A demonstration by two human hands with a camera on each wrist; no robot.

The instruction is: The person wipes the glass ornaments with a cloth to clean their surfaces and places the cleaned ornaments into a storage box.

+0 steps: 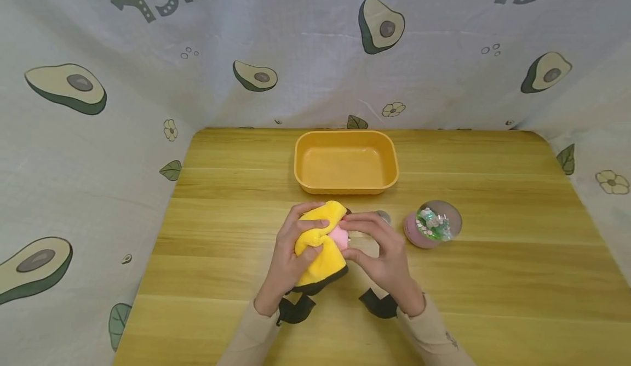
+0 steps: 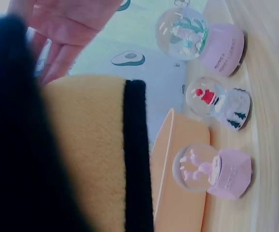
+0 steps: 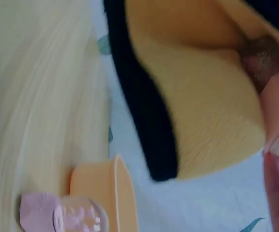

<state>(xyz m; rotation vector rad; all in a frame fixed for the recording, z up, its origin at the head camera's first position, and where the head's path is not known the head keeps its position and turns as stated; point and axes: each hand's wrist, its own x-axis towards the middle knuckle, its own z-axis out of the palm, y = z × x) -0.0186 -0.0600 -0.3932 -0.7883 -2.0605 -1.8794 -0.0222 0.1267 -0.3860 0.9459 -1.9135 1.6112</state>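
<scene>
My left hand (image 1: 290, 248) grips a bunched yellow cloth (image 1: 322, 270) with a dark border, wrapped round a pink-based snow globe (image 1: 339, 236). Thumb and fingers of my right hand (image 1: 382, 248) pinch that pink base at its right side. Most of the globe is hidden in the folds; a glittery bit of its dome shows in the right wrist view, beside the pink base (image 3: 278, 104). Close up in the left wrist view, the cloth (image 2: 93, 145) hangs with its dark edge downward over the table side.
A yellow-orange tray (image 1: 345, 187) stands behind my hands. To the right is a snow globe on a pink base (image 1: 416, 232). The left wrist view also shows a Santa snow globe (image 2: 207, 96) and one with a faceted pink base (image 2: 231, 174). A patterned curtain (image 1: 315, 43) hangs behind the table.
</scene>
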